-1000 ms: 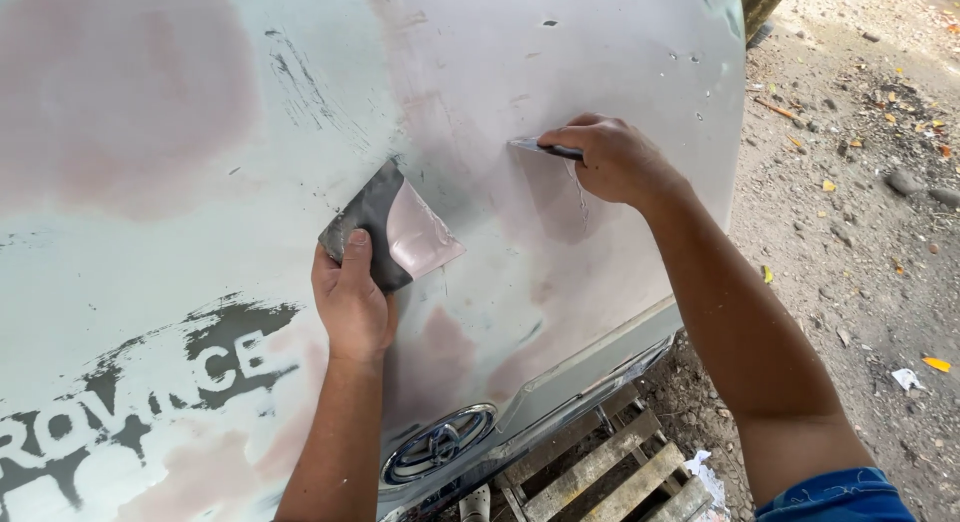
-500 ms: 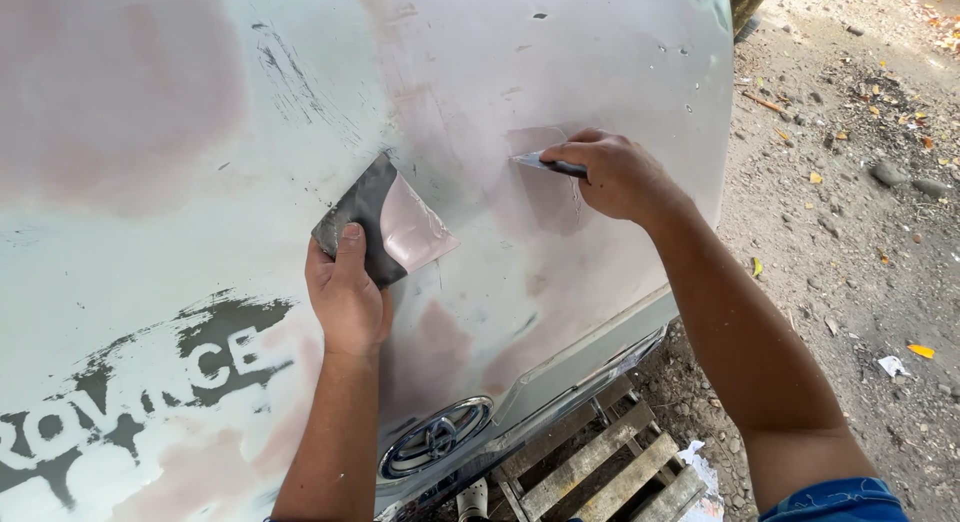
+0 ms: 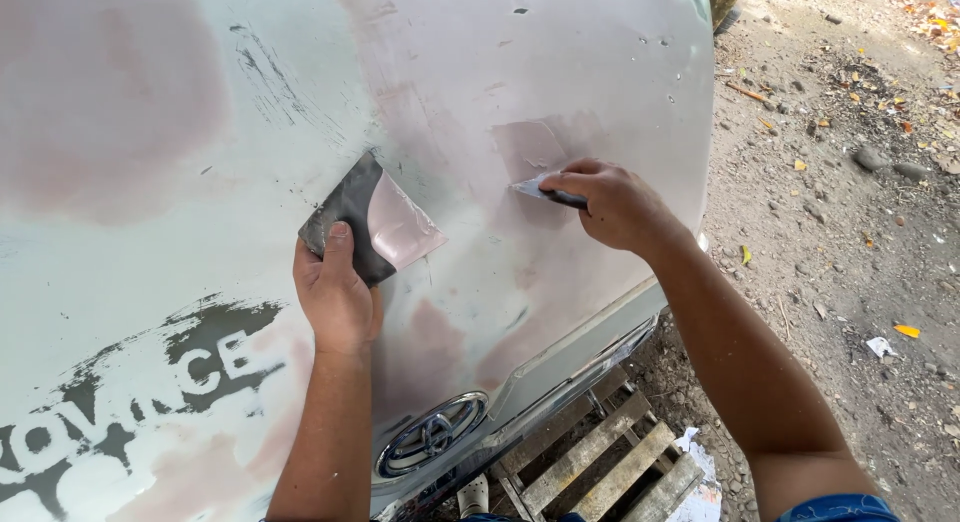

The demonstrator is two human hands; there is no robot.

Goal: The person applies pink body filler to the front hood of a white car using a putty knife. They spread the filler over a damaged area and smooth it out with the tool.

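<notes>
A big pale car panel (image 3: 560, 62) filled most of the view. It had pinkish patches of filler, scratches, and dark painted letters low on the left side. A round metal badge (image 3: 432, 435) sat near its bottom edge. Below the panel lay a wooden pallet (image 3: 600, 457) on the dirt ground (image 3: 850, 232), which was dotted with small stones and dry leaves.

The person had 2 bare hands on the panel. The left hand (image 3: 335, 292) was closed around a dark flat board (image 3: 365, 222), with the thumb on top. The board was tilted and had a smear of pink filler on it. It was held close to the panel, left of the other hand.

The right hand (image 3: 615, 204) was closed around a small spreader (image 3: 540, 190). Its thin blade pressed flat on the panel, right below a fresh pink patch (image 3: 530, 147). The 2 hands were near each other but not touching.
</notes>
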